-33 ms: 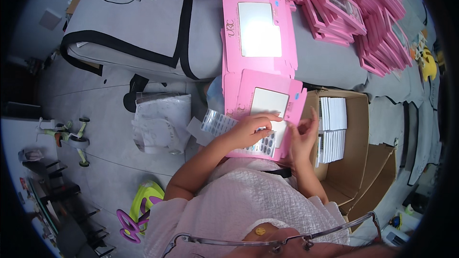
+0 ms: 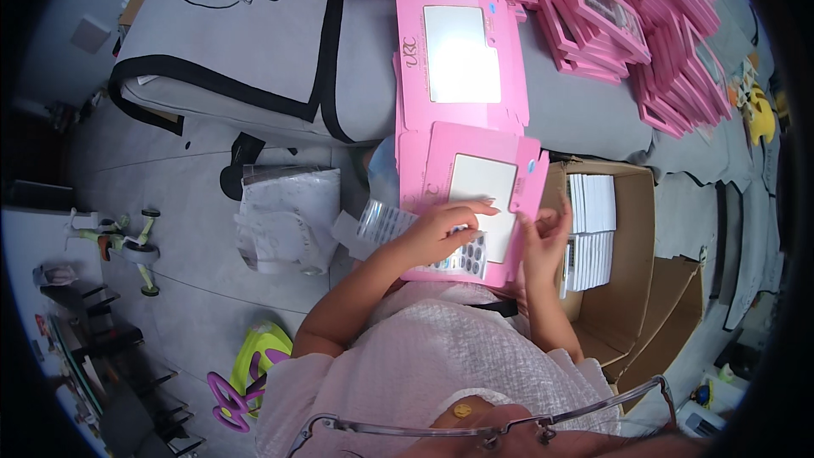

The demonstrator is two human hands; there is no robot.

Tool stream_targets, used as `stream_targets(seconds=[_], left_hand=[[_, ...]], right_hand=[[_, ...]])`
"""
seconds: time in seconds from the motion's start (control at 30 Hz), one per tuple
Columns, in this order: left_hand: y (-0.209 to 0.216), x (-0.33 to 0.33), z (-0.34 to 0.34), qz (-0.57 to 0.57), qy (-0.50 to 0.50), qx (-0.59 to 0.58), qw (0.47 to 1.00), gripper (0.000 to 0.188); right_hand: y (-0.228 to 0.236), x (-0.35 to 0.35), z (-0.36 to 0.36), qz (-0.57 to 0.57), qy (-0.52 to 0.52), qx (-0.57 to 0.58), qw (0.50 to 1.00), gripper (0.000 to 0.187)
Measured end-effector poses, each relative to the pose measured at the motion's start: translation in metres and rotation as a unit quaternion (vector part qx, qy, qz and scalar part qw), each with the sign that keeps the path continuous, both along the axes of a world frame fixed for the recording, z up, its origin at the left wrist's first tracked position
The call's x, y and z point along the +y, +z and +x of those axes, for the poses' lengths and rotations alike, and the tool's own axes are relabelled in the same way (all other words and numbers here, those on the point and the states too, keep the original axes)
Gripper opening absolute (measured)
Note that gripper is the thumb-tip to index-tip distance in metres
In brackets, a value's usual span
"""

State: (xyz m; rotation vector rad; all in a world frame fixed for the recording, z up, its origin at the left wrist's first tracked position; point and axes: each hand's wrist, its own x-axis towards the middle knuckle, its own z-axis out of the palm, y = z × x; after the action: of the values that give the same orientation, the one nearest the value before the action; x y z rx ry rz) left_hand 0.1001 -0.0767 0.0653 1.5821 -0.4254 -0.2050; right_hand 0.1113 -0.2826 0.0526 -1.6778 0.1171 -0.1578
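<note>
On my lap rests a pink cardboard package (image 2: 443, 146) with a whitish window and a small blue oval mark near its right edge. It overlaps other pink packages. My left hand (image 2: 441, 233) lies over its lower part, fingers closed on a sheet of oval stickers (image 2: 473, 261). The sheet's silvery end (image 2: 383, 220) sticks out left of the wrist. At the package's right edge is my right hand (image 2: 544, 242), its thumb touching the card by a small hole and its other fingers apart. Beyond lies another pink package (image 2: 500, 51) with a shiny window.
Right of my lap, an open cardboard box (image 2: 632, 246) holds rows of white items (image 2: 593, 203). Pink packages (image 2: 593, 25) are heaped on the grey sofa (image 2: 365, 76). A white plastic bag (image 2: 288, 220) and a green-purple toy (image 2: 254, 365) are on the floor at left.
The package has shifted slightly to the right and turned a little. My right hand has moved slightly right with its edge. My left hand stays almost in place, still holding the sticker sheet.
</note>
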Motion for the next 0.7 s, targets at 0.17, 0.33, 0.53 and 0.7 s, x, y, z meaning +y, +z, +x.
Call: stream_targets(seconds=[0.17,0.33,0.53,0.7], left_hand=[[0.006,0.037,-0.021,0.043,0.224,0.036,0.973,0.007],[0.008,0.043,-0.019,0.062,0.314,0.026,0.947,0.009],[0.004,0.041,-0.015,0.048,0.37,0.027,0.928,0.011],[0.009,0.029,-0.009,0.094,0.356,0.002,0.93,0.011]], right_hand=[[0.034,0.003,0.061,0.025,-0.024,-0.093,0.995,0.069],[0.087,0.059,0.158,0.053,0.016,-0.104,0.993,0.075],[0.071,0.094,0.11,-0.17,0.168,-0.255,0.937,0.062],[0.046,0.08,0.025,-0.091,0.33,-0.013,0.94,0.079]])
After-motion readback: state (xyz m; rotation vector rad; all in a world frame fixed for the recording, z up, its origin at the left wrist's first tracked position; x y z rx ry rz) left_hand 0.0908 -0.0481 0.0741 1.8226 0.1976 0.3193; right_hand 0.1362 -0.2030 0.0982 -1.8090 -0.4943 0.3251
